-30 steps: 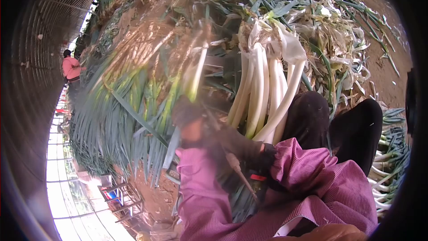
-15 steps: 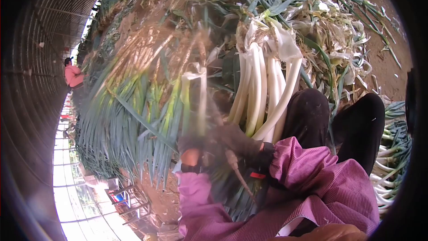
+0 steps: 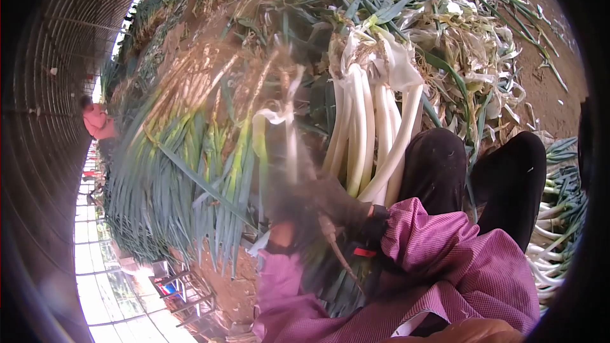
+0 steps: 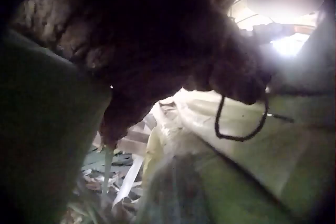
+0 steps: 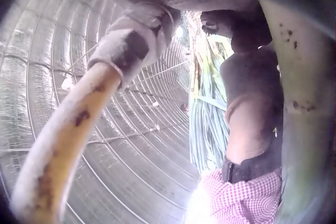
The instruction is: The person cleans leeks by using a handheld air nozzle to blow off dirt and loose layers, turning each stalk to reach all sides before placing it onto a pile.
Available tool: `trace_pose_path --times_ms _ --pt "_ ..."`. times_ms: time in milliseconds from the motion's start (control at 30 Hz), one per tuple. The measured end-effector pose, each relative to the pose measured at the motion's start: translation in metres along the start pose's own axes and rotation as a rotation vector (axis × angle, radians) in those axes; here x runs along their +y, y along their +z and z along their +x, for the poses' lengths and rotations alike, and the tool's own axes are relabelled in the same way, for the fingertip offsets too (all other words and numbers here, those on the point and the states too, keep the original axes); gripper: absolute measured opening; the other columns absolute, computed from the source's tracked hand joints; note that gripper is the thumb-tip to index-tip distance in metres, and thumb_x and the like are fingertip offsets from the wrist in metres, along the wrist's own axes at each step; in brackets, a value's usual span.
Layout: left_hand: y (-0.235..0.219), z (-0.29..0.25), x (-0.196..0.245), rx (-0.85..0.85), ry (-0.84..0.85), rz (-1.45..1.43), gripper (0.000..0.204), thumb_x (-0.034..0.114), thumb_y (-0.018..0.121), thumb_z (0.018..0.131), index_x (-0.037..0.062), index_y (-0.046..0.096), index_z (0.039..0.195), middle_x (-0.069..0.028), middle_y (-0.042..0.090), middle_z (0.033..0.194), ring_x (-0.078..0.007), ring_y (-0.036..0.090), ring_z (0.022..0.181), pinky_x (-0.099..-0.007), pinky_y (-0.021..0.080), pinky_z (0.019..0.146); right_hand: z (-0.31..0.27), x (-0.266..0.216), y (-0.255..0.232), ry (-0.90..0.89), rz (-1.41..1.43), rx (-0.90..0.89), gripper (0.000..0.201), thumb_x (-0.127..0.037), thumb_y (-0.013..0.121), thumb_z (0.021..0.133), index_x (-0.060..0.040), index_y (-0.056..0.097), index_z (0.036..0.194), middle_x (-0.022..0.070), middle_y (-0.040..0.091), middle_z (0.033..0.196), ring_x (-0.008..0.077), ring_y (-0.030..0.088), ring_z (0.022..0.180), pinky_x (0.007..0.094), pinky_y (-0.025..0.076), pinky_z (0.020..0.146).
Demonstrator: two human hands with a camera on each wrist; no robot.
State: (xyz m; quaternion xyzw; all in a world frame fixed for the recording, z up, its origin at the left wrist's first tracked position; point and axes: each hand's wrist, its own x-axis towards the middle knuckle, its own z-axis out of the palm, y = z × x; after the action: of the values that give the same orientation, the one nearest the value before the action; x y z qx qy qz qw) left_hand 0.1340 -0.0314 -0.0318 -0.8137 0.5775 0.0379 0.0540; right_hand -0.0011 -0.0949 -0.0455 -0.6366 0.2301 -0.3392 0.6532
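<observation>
My gloved left hand (image 3: 289, 206) grips a green onion (image 3: 291, 146) by its lower part. Its blurred white stalk points away from me, with a pale strip of loose skin (image 3: 270, 116) curling off to the left. Close on the right, my gloved right hand (image 3: 337, 198) holds the end of an air hose (image 3: 343, 257); the hose's front end is blurred. The right wrist view shows the worn yellow hose (image 5: 68, 145) and its dusty fitting (image 5: 134, 43) at that hand. In the left wrist view, the dark glove (image 4: 157, 40) crosses broad green leaves (image 4: 294, 155).
Unpeeled green onions (image 3: 184, 152) lie in a pile on the left. Several white peeled ones (image 3: 365, 127) rest against my knee (image 3: 435, 165). Stripped skins (image 3: 470, 57) heap beyond, and more onions (image 3: 549, 241) lie at the right. A person in pink (image 3: 97, 121) is far left.
My left hand has drawn down towards my lap, taking the green onion with it. A strip of skin has come loose from its stalk and hangs left. My right hand stays in nearly the same place.
</observation>
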Motion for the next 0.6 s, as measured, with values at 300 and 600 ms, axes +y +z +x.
trace_pose_path --times_ms 300,600 --pt "-0.013 -0.018 0.008 -0.038 0.097 -0.066 0.027 0.028 0.059 0.075 0.0037 0.057 0.086 -0.0182 0.061 0.079 -0.0380 0.060 0.076 -0.0440 0.048 0.065 0.006 -0.010 -0.005 0.407 0.455 0.107 0.027 -0.023 0.062 0.078 -0.0013 0.061 0.095 0.0125 0.058 0.076 0.0200 0.058 0.070 0.0320 0.046 0.065" --pt "-0.072 -0.023 0.007 -0.294 0.057 -0.246 0.040 0.037 0.065 0.075 0.0022 0.058 0.092 -0.0224 0.062 0.084 -0.0392 0.060 0.082 -0.0464 0.047 0.071 0.006 0.012 0.000 0.001 -0.085 0.058 0.027 -0.022 0.060 0.079 -0.0010 0.061 0.096 0.0135 0.058 0.078 0.0199 0.057 0.069 0.0319 0.046 0.065"
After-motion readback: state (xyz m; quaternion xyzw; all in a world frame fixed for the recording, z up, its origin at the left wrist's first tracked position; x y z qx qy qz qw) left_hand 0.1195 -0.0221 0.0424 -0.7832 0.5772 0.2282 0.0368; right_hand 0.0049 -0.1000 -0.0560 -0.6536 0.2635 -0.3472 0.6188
